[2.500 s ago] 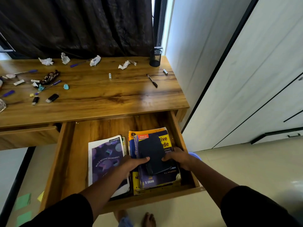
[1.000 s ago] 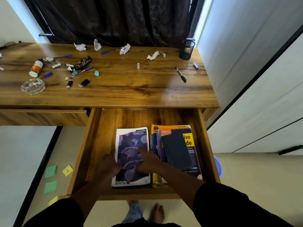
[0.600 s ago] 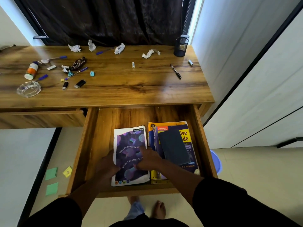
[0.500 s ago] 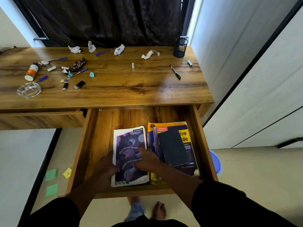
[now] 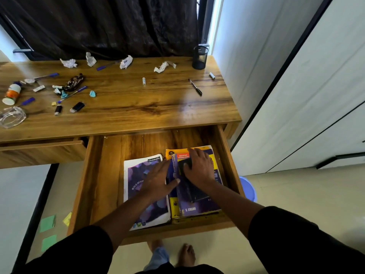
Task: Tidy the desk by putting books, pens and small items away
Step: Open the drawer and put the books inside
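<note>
Wooden desk (image 5: 122, 107) strewn with pens, paper scraps | open drawer (image 5: 94, 175) holds books | left hand (image 5: 158, 180) flat on purple notebook (image 5: 138, 175) | right hand (image 5: 199, 167) spread, pressing dark book (image 5: 189, 190) atop stack | advice: square edges, press evenly.

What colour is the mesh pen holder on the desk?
Black; the pen holder shows best in the head view.

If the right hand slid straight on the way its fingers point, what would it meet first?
Probably nothing but book cover: the right hand lies flat on the yellow book, fingers aimed at the bare drawer floor behind it; the desk's front edge overhangs beyond. Depth is unclear.
</note>
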